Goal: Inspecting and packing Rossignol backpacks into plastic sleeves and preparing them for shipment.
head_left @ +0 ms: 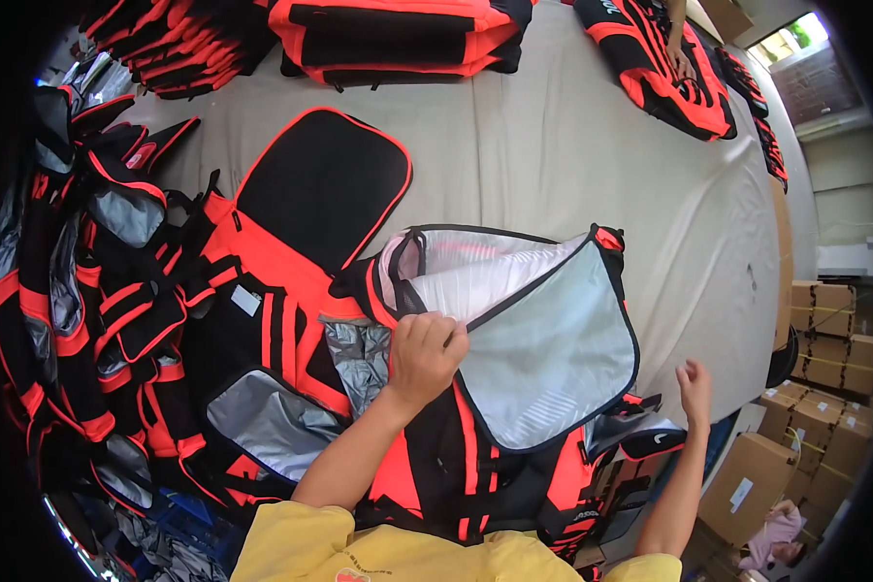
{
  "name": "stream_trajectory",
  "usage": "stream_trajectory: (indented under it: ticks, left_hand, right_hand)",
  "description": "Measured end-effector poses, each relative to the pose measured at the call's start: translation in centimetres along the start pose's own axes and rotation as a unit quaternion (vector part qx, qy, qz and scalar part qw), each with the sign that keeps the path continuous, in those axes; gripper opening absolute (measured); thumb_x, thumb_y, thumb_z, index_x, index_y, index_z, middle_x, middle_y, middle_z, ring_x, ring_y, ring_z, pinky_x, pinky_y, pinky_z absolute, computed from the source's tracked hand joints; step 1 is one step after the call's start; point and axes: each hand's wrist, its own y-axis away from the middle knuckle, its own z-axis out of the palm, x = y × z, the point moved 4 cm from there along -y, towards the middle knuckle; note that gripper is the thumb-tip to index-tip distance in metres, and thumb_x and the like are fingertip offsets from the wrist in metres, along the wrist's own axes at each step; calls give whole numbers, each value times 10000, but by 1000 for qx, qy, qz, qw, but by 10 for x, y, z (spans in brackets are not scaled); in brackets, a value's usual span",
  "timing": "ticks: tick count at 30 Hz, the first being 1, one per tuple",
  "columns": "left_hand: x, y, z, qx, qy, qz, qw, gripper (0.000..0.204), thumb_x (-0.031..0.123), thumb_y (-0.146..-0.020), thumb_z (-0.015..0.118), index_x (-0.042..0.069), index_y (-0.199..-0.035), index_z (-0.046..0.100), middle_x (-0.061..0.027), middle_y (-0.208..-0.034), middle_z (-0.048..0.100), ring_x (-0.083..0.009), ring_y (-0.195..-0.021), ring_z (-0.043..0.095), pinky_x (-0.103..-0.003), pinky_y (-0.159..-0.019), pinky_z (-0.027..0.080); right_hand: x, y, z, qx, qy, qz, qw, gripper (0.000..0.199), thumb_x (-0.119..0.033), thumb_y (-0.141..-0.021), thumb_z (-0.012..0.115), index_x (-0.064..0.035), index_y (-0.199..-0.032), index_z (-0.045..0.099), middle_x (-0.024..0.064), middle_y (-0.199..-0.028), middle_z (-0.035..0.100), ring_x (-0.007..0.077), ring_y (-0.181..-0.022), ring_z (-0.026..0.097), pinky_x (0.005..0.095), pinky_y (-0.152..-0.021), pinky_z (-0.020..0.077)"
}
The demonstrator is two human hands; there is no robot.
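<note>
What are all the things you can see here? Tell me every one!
open bag: one, black and orange with silver lining, middle of table
flat bag: one, black and orange, left of the open bag
bag piles: many, black and orange, left side and far edge
table: one, grey cover
cardboard boxes: several, brown, right
co-worker's hand: one, far right on a bag
left hand: grip closed on the open bag's lining
right hand: open, at the table's edge

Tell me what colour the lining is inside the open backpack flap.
Silver-grey lining, edged with black trim; seen best in the head view.
</note>
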Motion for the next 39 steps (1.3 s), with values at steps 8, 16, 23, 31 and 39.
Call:
stream_trajectory:
  ticks: [8,16,23,31,39]
  left_hand:
    - [-18,-17,-7,-58,-38,-10,998,85,-5,-815,699,40,-849,636,-118,-855,604,-334,-841,592,-471,-764,436]
    - [-68,-55,36,-137,-11,38,990,187,166,-1014,690,-14,-1026,639,-201,-1005,629,-416,-1002,615,-500,-872,492]
    - [-51,-96,13,-291,-117,-74,947,366,344,-1055,599,75,-1245,759,-207,-1187,768,-414,-1065,731,-512,-897,573]
    - [-79,-96,24,-266,-96,-70,957,419,404,-1061,577,83,-1253,766,-216,-1154,773,-451,-1037,725,-533,-901,568]
    - [-105,-36,-13,-195,182,-144,953,264,171,-1071,612,-86,-1061,671,-202,-923,702,-269,-824,604,-413,-798,505]
  right_hand:
    - [36,77,107,38,-3,72,997,742,-345,-869,861,13,-1437,545,271,-1182,724,375,-1091,716,490,-936,567]
    - [43,135,111,406,-4,72,911,470,-249,-975,645,5,-1361,561,275,-1236,626,461,-1156,610,543,-993,506]
    - [69,136,124,154,-232,267,922,407,-290,-1005,644,-8,-1298,636,247,-1179,738,461,-1124,698,494,-967,552]
    - [-21,158,-45,440,-491,68,749,204,-149,-1077,628,4,-1189,552,99,-1011,744,119,-843,721,275,-701,582]
    - [-299,165,62,38,-614,-166,771,224,-31,-1071,575,-24,-1279,490,66,-1030,672,97,-846,628,281,-780,539]
